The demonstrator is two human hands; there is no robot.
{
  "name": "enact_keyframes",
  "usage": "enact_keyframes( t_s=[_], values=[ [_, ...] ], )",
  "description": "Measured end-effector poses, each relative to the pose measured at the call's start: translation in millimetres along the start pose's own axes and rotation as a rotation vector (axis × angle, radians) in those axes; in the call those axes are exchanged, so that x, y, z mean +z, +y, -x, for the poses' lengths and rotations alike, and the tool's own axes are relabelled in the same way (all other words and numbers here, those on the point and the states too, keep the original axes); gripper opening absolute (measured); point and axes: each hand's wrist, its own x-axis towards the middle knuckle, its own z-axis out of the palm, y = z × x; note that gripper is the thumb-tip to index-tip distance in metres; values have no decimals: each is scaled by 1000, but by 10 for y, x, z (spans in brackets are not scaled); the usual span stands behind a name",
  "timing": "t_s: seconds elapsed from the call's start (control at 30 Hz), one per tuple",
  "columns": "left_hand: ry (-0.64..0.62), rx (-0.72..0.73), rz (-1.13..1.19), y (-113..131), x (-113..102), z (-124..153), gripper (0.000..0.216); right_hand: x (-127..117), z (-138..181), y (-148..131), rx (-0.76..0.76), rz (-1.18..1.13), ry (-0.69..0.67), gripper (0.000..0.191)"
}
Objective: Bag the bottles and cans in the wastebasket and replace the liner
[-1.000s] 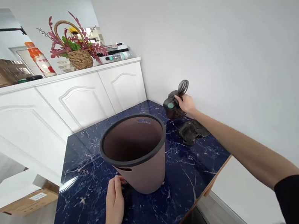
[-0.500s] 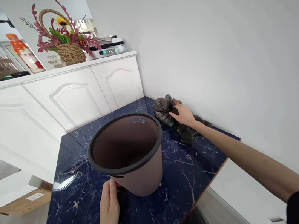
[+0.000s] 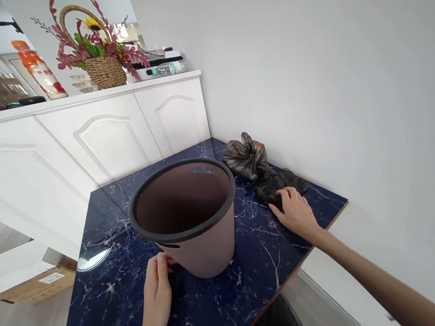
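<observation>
One bin (image 3: 210,247), two bags (image 3: 242,159); your right hand (image 3: 298,213) loosely spread, left hand (image 3: 157,287) unclear in grip; blue worktop (image 3: 256,273), white wall (image 3: 302,71).

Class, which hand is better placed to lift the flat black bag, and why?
Probably the right hand: it is at the flat black bag's near edge, while the left hand is across the bin.

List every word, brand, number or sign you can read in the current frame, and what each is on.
No text is readable.
Orange-capped bottle on the cabinet: printed label, too blurred to read.
Clear bottle lying on the cabinet: label too small to read.
Cardboard box on the floor: white sticker with marks too small to read.
Bin, tied bag and crumpled black bag: no lettering visible.
</observation>
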Motion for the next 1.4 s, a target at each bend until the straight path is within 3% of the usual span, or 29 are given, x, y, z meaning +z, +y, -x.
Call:
enact_keyframes(
  t_s=[0.13, 0.27, 0.43, 0.5, 0.73, 0.93, 1.07, 1.13, 1.2, 1.33, 1.4],
  values=[
    [16, -31, 49, -88, -33, 27, 63, -92, 242, -135, -20, -195, -40, 23],
    [24, -111, 164, -123, -67, 173, 64, -303, 420, -214, 20, -463, -157, 40],
    [-34, -175, 194, 21, -103, 429, 58, -626, 609, -338, 370, -1131, -339, 48],
    [-75, -154, 180, 72, -101, 499, 54, -733, 682, -414, 465, -1238, -355, 46],
    [-337, -11, 63, 209, -2, 720, 54, -947, 842, -703, 535, -1304, -342, 42],
    [-580, 49, 50, 589, 137, 883, 43, -925, 920, -919, 498, -1334, -331, 43],
    [-634, 111, 33, 843, 250, 892, 49, -854, 990, -1057, 453, -1287, -370, 45],
    [-680, 122, 27, 916, 319, 887, 42, -822, 1014, -1075, 411, -1251, -362, 48],
    [-689, 115, 11, 944, 380, 874, 45, -802, 1031, -1044, 359, -1170, -289, 50],
    [-558, 123, -32, 927, 404, 806, 57, -821, 1044, -897, 247, -907, -53, 47],
    [-526, 124, -56, 935, 365, 758, 57, -854, 1033, -830, 221, -849, -9, 45]
  ],
)
